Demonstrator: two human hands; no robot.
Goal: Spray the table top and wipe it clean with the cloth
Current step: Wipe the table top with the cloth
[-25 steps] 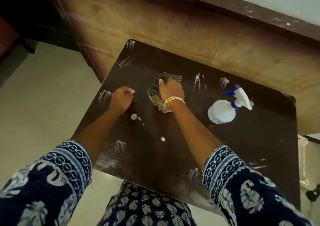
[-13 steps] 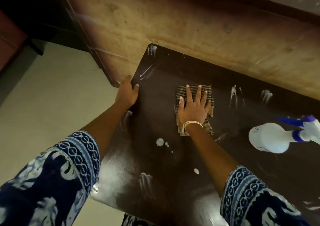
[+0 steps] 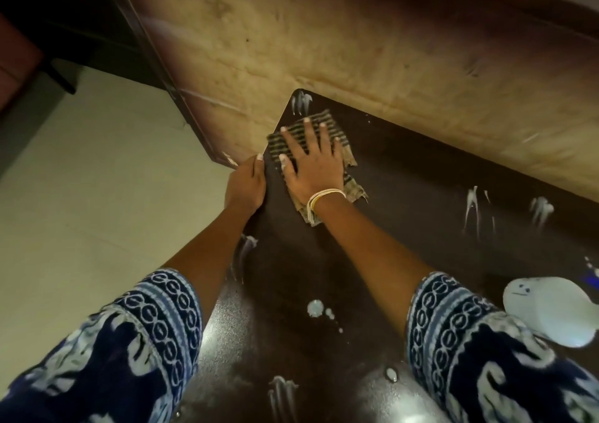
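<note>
1. Here, in the head view, the dark worktop (image 3: 405,234) fills the lower right, its far-left corner pointing toward 12 o'clock.
2. The cloth (image 3: 351,192), striped and frayed, lies flat on the worktop just inside that corner, at about 11 o'clock from the worktop's middle.
3. The right hand (image 3: 316,171) presses palm-down on the cloth; its fingers (image 3: 308,134) are spread wide and lie flat, gripping nothing. A pale bangle circles the wrist.
4. The left hand (image 3: 245,187) sits at 9 o'clock of the right hand, just beside it, on the worktop's left edge. Its fingers are pressed together and curled over that edge, with the thumb lying along the top.
5. The spray bottle (image 3: 551,312) lies on its side on the worktop at about 4 o'clock from the cloth, well apart from it, near the picture's right border. Its white body is plain to see; the blue head is mostly cut off.
6. White foam streaks (image 3: 473,205) mark the worktop at 3 o'clock of the cloth. One more patch lies at the corner just beyond the cloth at 12 o'clock, and others sit toward 6 o'clock between the forearms.
7. Both sleeves (image 3: 470,341) are dark blue with a white print.
8. A pale floor (image 3: 97,195) lies at 9 o'clock, and a tan wooden panel (image 3: 356,49) stands behind the worktop at 12 o'clock.
</note>
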